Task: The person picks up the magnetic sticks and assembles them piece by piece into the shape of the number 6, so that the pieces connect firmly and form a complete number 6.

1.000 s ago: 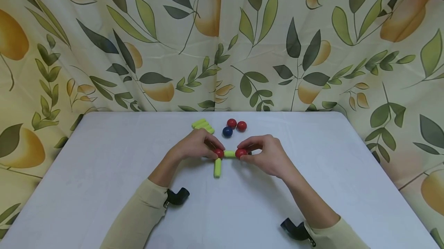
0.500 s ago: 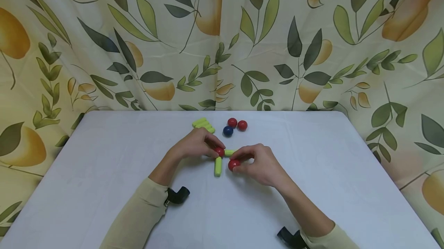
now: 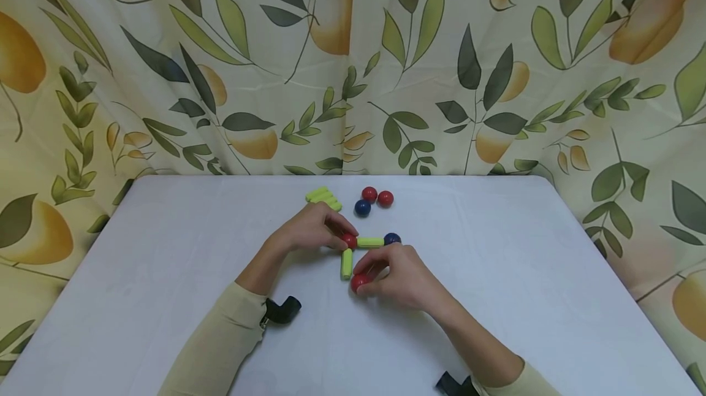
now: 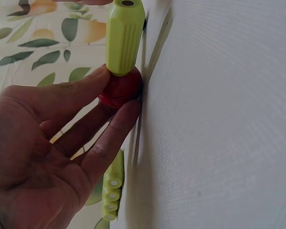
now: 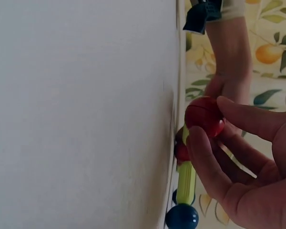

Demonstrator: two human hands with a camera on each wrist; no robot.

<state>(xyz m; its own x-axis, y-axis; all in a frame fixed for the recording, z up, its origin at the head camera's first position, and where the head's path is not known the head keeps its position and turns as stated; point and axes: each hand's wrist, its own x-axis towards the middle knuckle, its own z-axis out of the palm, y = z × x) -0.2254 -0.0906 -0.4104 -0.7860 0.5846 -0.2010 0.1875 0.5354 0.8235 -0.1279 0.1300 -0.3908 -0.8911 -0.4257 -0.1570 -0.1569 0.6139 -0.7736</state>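
Note:
My left hand point(image 3: 311, 227) pinches a red ball point(image 4: 121, 88) at the corner where two yellow-green rods meet. One rod point(image 3: 346, 265) points toward me from that ball; the other rod point(image 3: 371, 242) runs right to a blue ball point(image 3: 392, 238). In my right hand point(image 3: 399, 276) a second red ball point(image 3: 360, 283) is pinched between thumb and fingers, close to the near end of the rod pointing toward me. Whether that ball touches the rod end I cannot tell. The left wrist view shows a dark round spot in the rod's end.
Behind the hands lie two loose red balls point(image 3: 385, 198) and a loose blue ball point(image 3: 362, 208). Several yellow-green rods point(image 3: 323, 197) lie side by side at the back, partly behind my left hand. A white-covered table point(image 3: 182, 243) bears everything, with a patterned curtain point(image 3: 408, 77) beyond its far edge.
My right hand has moved toward me and left with its red ball, from the right end of the sideways rod, exposing the blue ball there. My left hand stays in place.

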